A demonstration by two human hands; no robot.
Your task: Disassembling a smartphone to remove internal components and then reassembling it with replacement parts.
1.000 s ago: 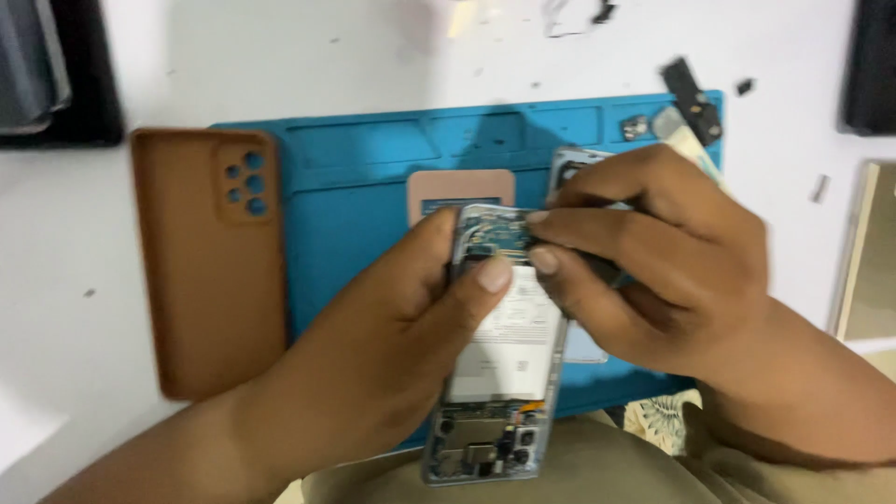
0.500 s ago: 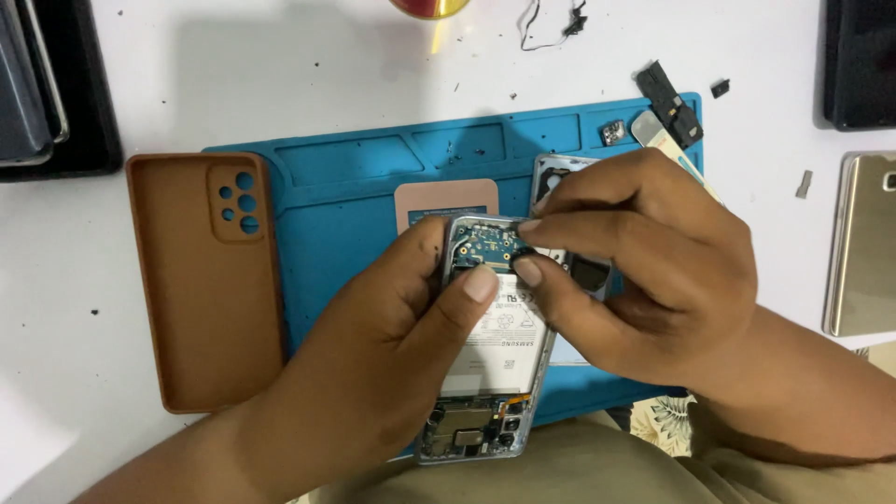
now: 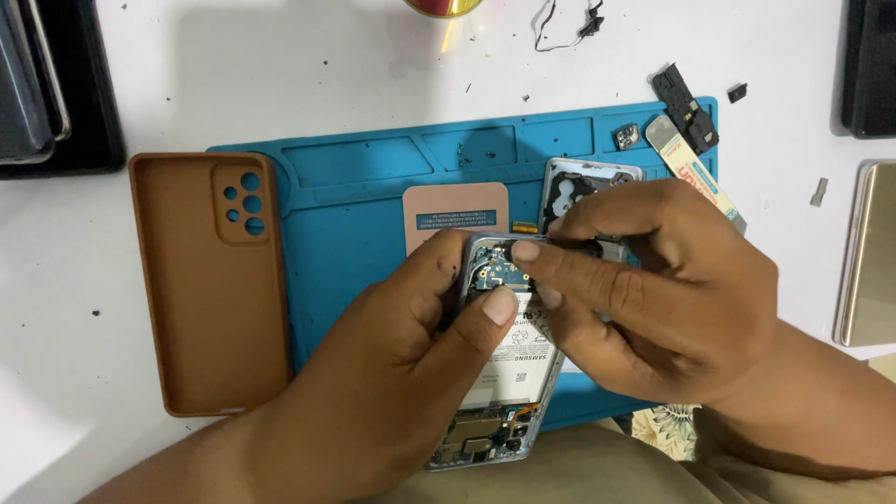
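Opened phone (image 3: 499, 373): held above the near edge of the blue work mat (image 3: 373, 215), back cover off, white battery and upper circuit board (image 3: 490, 273) exposed; lower board visible at the near end. Disassembly is judged to be well under way: the back is removed and several small parts are already set aside, while battery and boards remain seated in the frame. Left hand (image 3: 401, 373): closed around the phone's left side, thumb pressed on the top of the battery. Right hand (image 3: 653, 289): fingertips pinched together at the upper board on what appears to be a small dark part; what exactly is gripped cannot be told. Beyond: a pale pink card (image 3: 455, 210) and a grey camera frame (image 3: 583, 187) on the mat; a brown phone case (image 3: 210, 280) lying face down at the left; a black component (image 3: 686, 107) and a pry tool (image 3: 695, 173) at the mat's far right corner. Against the earlier picture, hands and phone are held much the same; the view is shifted slightly.
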